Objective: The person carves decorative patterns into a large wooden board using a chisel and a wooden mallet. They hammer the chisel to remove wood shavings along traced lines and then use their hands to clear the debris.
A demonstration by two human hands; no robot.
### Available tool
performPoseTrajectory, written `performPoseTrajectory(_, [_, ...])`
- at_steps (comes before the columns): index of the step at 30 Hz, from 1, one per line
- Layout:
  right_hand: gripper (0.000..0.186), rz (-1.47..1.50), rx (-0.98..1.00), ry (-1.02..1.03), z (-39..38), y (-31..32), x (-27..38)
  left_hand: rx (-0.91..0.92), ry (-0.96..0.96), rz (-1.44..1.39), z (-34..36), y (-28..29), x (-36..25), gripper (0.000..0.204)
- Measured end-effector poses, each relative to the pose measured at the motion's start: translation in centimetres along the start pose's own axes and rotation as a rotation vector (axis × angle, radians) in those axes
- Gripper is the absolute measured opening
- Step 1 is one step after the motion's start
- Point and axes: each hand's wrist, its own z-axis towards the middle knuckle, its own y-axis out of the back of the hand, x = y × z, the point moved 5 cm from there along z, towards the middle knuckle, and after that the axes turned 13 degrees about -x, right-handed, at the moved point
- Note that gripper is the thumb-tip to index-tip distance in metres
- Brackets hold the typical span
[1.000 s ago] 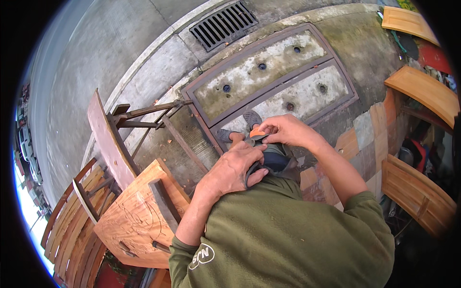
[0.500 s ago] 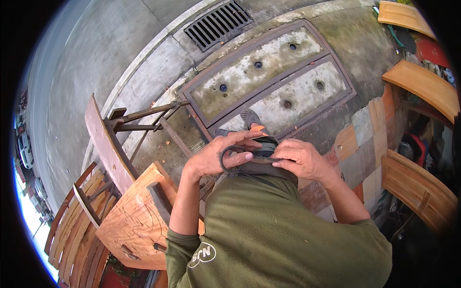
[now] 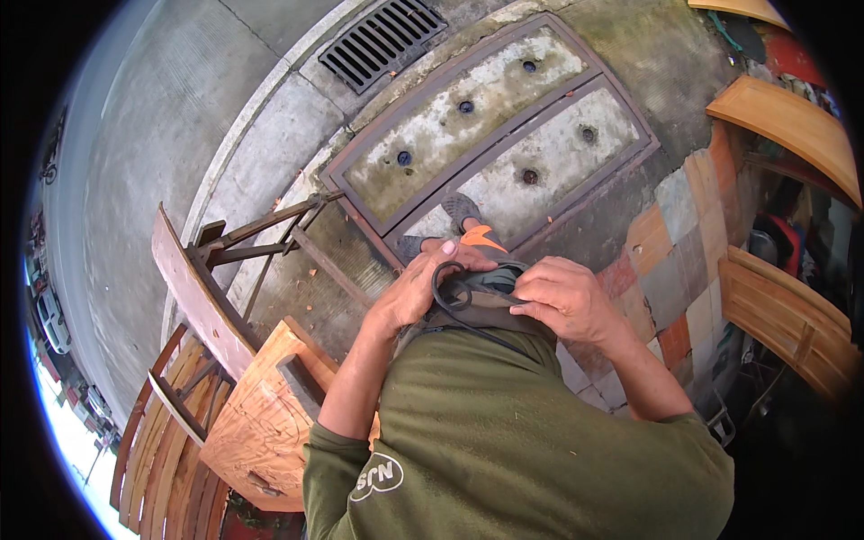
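At my waist, both hands work at a dark grey cloth waistband (image 3: 490, 317). My left hand (image 3: 416, 286) is closed at its left side, with a thin black cord (image 3: 438, 290) looping out beside the fingers. The cord's tail runs down across the front of my green long-sleeved top (image 3: 504, 405). My right hand (image 3: 565, 297) pinches the upper edge of the waistband between thumb and bent fingers. Dark folds of cloth (image 3: 502, 277) bunch between the two hands. Just how the left fingertips grip is partly hidden.
A carved wooden panel (image 3: 270, 418) leans close to my left elbow, beside a trestle-like wooden stand (image 3: 256, 225). Farther left are wooden slats (image 3: 171, 423). Wooden panels (image 3: 783, 130) stand on the right. Ahead lie framed concrete covers (image 3: 486, 108) and a drain grate (image 3: 382, 40).
My left hand has moved slightly right and turned, its fingers drawing in at the cloth. The cord loop has shifted right with it. My right hand keeps its pinch.
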Motion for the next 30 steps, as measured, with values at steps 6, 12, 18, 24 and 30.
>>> performPoseTrajectory(6, [0.026, 0.111, -0.106, -0.38, 0.3, -1.1, -3.7, -0.132, 0.243, -0.17, -0.6, 0.6, 3.2, 0.087])
performPoseTrajectory(12, [0.023, 0.389, -0.041, -0.835, 0.5, -3.6, -7.5, -0.13, 0.048, -0.043, -0.1, 1.7, 3.9, 0.102])
performPoseTrajectory(18, [0.021, 0.479, 0.028, -0.978, 0.9, -4.7, -9.2, -0.17, 0.189, -0.292, 0.6, 1.3, 3.6, 0.097])
performPoseTrajectory(24, [0.021, 0.529, 0.104, -1.02, 0.5, -5.7, -11.1, -0.19, 0.305, -0.287, 3.4, 0.7, 2.9, 0.049])
performPoseTrajectory(30, [0.022, 0.623, 0.135, -1.084, -0.2, -6.3, -12.8, -0.041, 0.367, -0.199, 5.9, 0.2, 4.3, 0.038])
